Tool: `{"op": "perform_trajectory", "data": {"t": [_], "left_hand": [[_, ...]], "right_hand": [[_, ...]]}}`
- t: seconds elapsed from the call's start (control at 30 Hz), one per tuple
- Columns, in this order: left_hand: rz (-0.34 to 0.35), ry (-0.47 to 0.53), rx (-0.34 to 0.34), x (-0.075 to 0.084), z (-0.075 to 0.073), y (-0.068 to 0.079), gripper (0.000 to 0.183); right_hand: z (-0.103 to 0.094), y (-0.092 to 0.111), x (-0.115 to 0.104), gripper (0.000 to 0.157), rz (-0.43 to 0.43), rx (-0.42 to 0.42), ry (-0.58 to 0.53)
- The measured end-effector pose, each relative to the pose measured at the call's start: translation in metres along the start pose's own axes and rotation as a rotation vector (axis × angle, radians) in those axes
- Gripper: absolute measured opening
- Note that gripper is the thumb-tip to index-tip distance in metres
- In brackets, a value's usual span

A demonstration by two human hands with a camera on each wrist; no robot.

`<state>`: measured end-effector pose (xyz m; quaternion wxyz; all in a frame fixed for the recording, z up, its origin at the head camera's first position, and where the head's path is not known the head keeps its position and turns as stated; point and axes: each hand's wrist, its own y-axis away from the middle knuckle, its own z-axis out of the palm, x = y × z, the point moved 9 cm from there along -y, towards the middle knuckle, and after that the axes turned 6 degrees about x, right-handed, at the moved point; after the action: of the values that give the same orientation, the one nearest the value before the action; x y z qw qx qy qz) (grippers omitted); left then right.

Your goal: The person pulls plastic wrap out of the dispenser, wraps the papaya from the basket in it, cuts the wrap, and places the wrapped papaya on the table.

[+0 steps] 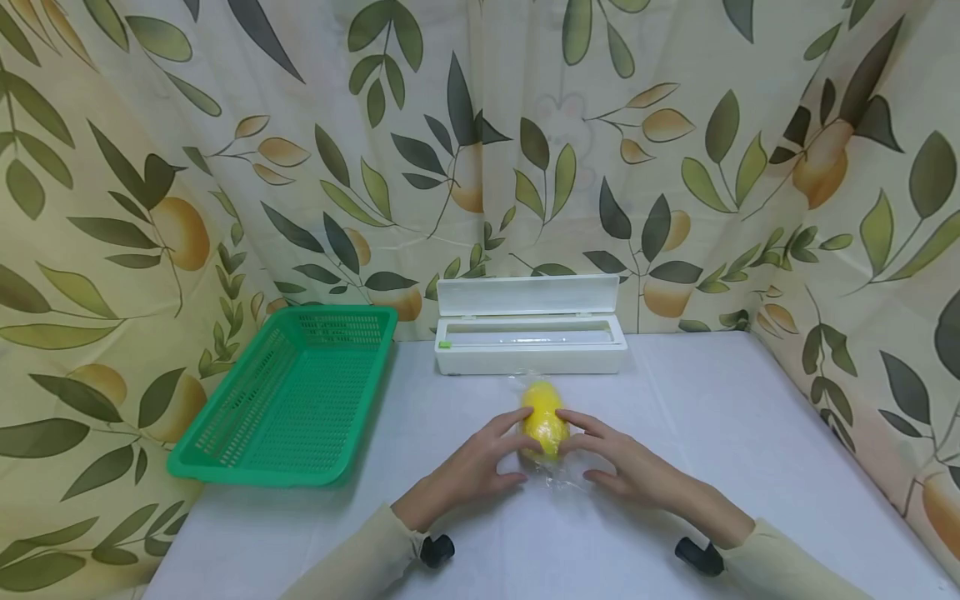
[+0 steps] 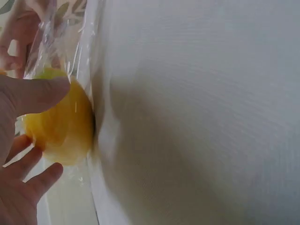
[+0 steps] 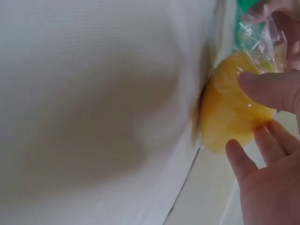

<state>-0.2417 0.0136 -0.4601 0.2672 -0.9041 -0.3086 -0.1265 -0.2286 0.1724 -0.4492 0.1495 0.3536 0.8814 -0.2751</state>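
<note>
Yellow, rounded, fruit-like object lies on the white-cloth-covered bench in crinkled clear plastic film; left hand and right hand grasp it lightly from opposite sides, fingers curved round it, presumably so it cannot roll while the loose film ends stay unpinned. Just beyond stands a long white plastic box, its hinged lid raised, likely for access to the inside. Rectangular green perforated plastic basket sits well left, probably to leave both forearms room.
</note>
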Motion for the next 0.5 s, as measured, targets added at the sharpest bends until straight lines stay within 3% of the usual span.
{"op": "perform_trajectory", "data": {"t": [0.13,0.3,0.5], "left_hand": [[0.019,-0.011,-0.016,0.003,0.003,-0.001,0.049],[0.067,-0.062,0.016,0.011,0.006,-0.004,0.054],[0.114,-0.134,0.141,0.020,0.005,-0.008,0.049]], "right_hand": [[0.003,0.003,-0.005,0.054,-0.024,-0.013,0.034],[-0.003,0.002,-0.009,0.033,-0.031,0.093,0.063],[-0.010,-0.002,-0.009,0.024,-0.005,0.217,-0.005]]}}
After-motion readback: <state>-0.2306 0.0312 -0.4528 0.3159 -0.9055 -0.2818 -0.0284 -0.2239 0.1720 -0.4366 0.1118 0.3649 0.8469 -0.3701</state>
